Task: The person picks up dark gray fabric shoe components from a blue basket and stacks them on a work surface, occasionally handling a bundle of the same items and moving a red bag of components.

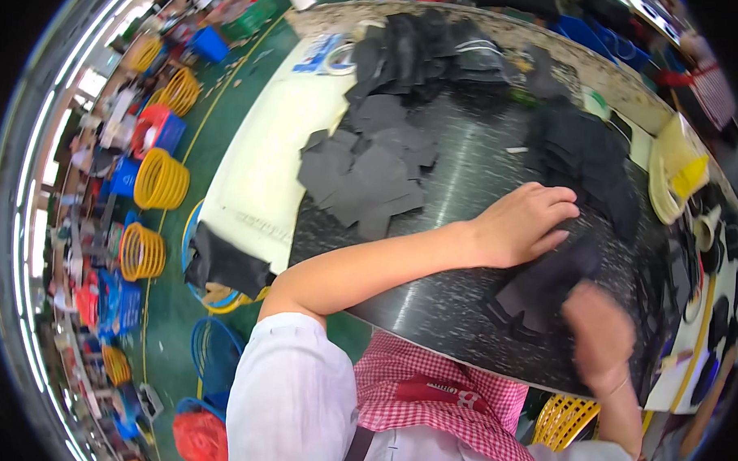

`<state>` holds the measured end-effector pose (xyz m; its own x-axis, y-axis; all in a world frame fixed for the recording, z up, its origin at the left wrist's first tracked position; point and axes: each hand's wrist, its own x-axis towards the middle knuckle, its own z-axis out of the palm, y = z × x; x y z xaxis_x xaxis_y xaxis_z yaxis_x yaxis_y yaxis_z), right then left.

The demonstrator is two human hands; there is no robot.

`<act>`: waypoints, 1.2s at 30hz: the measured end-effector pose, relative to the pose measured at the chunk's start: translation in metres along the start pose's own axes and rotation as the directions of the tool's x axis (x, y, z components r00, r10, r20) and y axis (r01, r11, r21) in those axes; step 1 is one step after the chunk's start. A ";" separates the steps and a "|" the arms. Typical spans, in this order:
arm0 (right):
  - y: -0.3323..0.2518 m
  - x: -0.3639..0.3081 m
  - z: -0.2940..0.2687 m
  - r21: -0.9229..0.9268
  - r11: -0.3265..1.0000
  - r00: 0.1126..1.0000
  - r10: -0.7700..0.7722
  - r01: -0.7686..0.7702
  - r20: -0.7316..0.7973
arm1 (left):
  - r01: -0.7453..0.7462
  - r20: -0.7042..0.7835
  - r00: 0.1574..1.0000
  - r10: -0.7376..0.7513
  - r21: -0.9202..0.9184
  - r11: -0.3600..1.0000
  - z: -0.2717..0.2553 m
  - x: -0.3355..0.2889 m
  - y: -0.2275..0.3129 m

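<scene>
My left hand [525, 224] reaches across the dark tabletop, fingers slightly bent and thumb apart, with nothing visible in its grasp. Its fingertips are near a stack of black fabric pieces [581, 161]. Below it lie dark cut pieces [537, 292], partly blurred, close to the thumb. Beside these pieces is my right hand [600, 328], smeared by motion; its fingers and whatever they may hold cannot be made out. Flat dark-grey cut pieces [375, 167] are spread in a loose heap left of centre on the table.
Piled black pieces [428, 50] line the table's far edge, near a roll of tape [341, 59]. A pale sheet [266, 158] extends along the left side. At right stands a cream plastic tray [668, 172]; a yellow basket [565, 422] sits below the front edge.
</scene>
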<state>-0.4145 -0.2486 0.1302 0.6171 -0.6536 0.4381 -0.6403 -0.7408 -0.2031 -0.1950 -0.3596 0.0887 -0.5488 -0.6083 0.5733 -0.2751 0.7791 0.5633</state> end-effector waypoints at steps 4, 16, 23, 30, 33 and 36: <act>-0.026 0.018 0.003 0.279 0.954 0.985 0.069 -0.111 0.157 | 0.096 -0.018 0.995 -0.097 0.413 0.906 -0.068 -0.059 0.018; -0.039 0.205 0.161 0.309 0.909 0.945 -0.318 0.279 0.083 | 0.477 -0.176 0.874 -0.452 0.486 0.732 -0.154 -0.139 0.007; -0.042 0.198 0.167 0.323 0.908 0.955 -0.294 0.265 0.041 | 0.372 -0.149 0.914 -0.378 0.678 0.634 -0.153 -0.137 0.014; -0.041 0.198 0.167 0.337 0.913 0.960 -0.269 0.228 0.078 | 0.336 -0.054 0.916 -0.397 0.642 0.689 -0.162 -0.132 0.005; -0.040 0.201 0.167 0.387 0.898 0.965 -0.253 0.208 0.069 | 0.168 0.037 0.955 -0.295 0.750 0.640 -0.160 -0.139 0.002; -0.036 0.202 0.169 0.441 0.878 0.969 -0.239 0.186 0.068 | 0.130 0.071 0.961 -0.268 0.738 0.662 -0.163 -0.133 0.002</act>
<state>-0.1896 -0.3800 0.0780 0.7818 -0.4665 0.4137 -0.2455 -0.8402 -0.4835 0.0064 -0.3019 0.1108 -0.5095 -0.7828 0.3573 -0.8364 0.5481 0.0080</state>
